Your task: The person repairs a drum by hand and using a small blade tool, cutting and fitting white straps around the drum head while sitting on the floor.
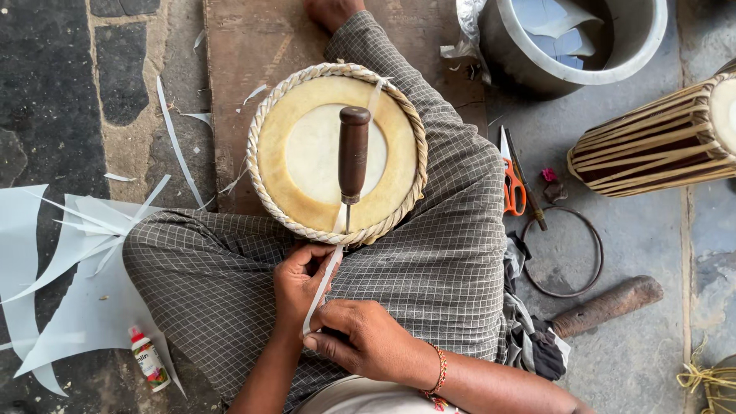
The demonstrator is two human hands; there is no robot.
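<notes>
A round drum head (pixel 307 153) with a braided rim rests on my lap. An awl with a brown wooden handle (pixel 353 153) lies across it, its metal tip stuck into the near rim. A thin white strip (pixel 328 276) runs from the rim down to my hands. My left hand (pixel 297 285) pinches the strip just below the rim. My right hand (pixel 360 337), with a beaded bracelet on the wrist, grips the strip's lower end.
Orange-handled scissors (pixel 512 188), a metal ring (pixel 563 253) and a wooden stick (pixel 606 305) lie on the floor at right. A laced drum (pixel 659 142) and a metal pot (pixel 567 38) sit at the back right. White sheet offcuts (pixel 69 261) and a glue bottle (pixel 149 359) lie at left.
</notes>
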